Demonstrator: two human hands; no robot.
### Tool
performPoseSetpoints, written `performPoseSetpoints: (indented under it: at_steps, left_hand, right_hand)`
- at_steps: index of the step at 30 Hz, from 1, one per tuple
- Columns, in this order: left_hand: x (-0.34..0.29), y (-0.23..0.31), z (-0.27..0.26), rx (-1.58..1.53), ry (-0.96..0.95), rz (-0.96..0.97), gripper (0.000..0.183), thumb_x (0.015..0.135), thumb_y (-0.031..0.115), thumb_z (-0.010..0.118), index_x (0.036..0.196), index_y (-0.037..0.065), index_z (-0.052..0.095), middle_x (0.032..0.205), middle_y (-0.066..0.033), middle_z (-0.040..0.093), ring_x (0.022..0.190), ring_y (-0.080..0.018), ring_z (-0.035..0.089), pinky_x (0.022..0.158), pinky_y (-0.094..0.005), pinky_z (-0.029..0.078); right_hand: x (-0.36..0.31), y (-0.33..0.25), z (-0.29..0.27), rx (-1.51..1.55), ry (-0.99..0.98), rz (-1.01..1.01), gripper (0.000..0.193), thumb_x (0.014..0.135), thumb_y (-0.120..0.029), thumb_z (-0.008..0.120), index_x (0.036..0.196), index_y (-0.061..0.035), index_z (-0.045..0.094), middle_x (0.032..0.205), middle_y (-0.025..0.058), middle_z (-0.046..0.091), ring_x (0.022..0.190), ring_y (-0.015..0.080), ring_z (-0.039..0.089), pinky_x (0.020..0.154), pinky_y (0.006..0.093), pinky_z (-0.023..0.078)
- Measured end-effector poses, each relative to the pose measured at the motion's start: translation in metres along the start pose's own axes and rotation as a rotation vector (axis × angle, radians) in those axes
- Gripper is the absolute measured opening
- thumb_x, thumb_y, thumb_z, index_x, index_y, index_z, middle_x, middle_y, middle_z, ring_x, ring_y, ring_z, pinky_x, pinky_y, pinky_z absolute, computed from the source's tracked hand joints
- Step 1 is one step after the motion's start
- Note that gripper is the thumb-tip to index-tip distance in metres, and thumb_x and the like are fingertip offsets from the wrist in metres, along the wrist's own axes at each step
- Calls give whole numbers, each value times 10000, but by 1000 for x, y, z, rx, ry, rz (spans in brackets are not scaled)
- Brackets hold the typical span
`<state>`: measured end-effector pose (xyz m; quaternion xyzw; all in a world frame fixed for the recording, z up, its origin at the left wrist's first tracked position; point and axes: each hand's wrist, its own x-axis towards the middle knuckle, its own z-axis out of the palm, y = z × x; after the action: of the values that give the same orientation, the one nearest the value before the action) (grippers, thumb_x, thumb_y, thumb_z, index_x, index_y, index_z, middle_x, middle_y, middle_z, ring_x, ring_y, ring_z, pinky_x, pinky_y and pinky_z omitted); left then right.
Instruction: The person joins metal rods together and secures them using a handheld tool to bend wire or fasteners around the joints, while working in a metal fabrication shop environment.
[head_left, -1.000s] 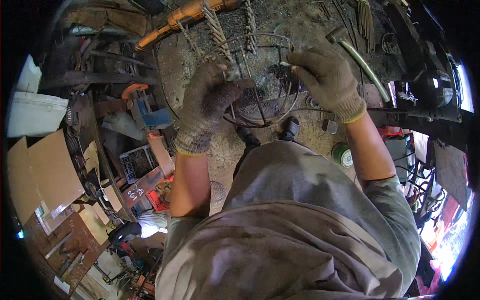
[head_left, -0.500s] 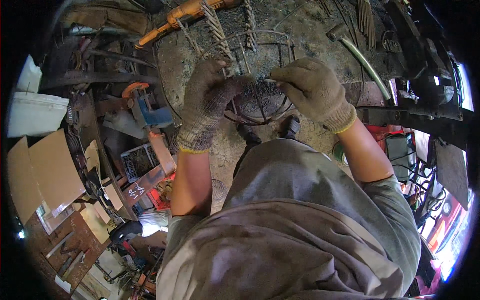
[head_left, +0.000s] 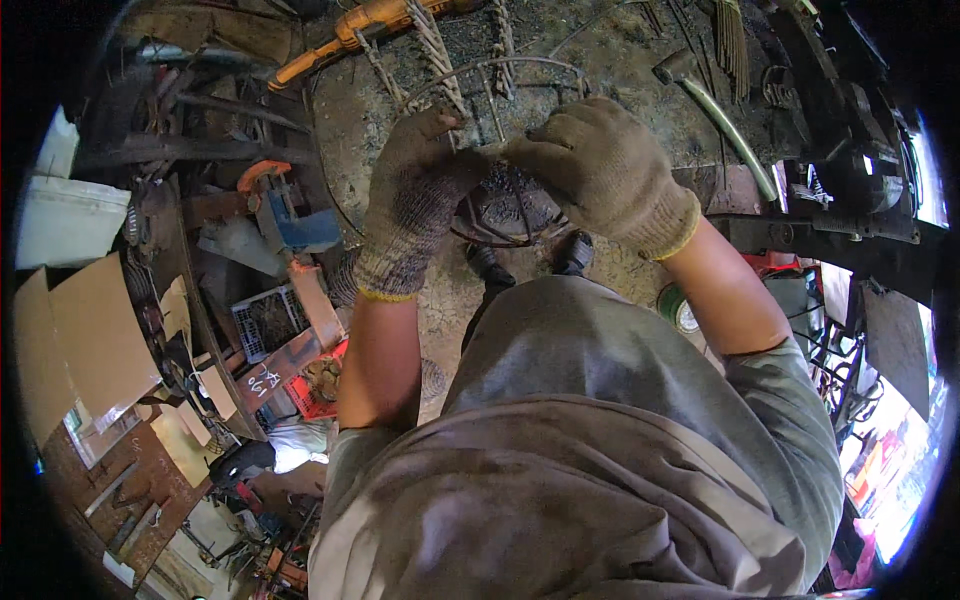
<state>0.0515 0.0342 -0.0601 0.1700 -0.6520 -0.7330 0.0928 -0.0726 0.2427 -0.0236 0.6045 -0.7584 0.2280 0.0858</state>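
A frame bent from thin dark metal rods (head_left: 545,62), with a curved hoop and several ribs, stands at the workbench edge in front of me. My left hand (head_left: 415,200), in a dirty knitted glove, is closed around a rod at the frame's left side. My right hand (head_left: 610,175), gloved the same way, reaches over the middle of the frame with fingers pinched together. Its fingertips meet those of the left hand; whatever lies between them is hidden. Twisted metal bars (head_left: 432,50) lie just beyond the left hand.
On the bench (head_left: 620,85) are a hammer (head_left: 725,125) with a pale handle, a long orange tool (head_left: 350,32) and a bundle of thin rods (head_left: 732,50). A blue clamp-like tool (head_left: 300,228), a plastic crate (head_left: 270,322) and cardboard (head_left: 100,330) crowd the left. Dark metal parts line the right.
My right hand has moved left across the frame, closing the gap to the left hand's fingertips. The left hand has stayed nearly in place.
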Motion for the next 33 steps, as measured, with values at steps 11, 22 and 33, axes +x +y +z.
performPoseSetpoints:
  at_steps: [11,22,33]
  left_hand:
    - [-21,25,19,287,-17,-2,414,864,82,805,1201,59,567,819,-30,662,650,-106,622,556,-269,500]
    - [-21,4,13,85,-51,71,407,900,-53,699,1257,52,534,897,-54,662,774,-121,644,635,-283,537]
    - [-18,1,8,92,6,-6,461,837,-6,757,1255,58,573,972,-102,677,756,-180,689,642,-297,571]
  right_hand:
    - [-41,6,-9,91,64,249,242,835,-152,725,1074,-129,749,911,92,703,870,304,693,807,436,550]
    - [-36,-11,-1,154,130,158,243,837,-184,708,1075,-141,736,916,76,702,853,299,686,789,420,549]
    - [-29,-14,8,101,107,66,299,800,-200,693,1094,-158,728,885,44,654,840,276,655,775,410,530]
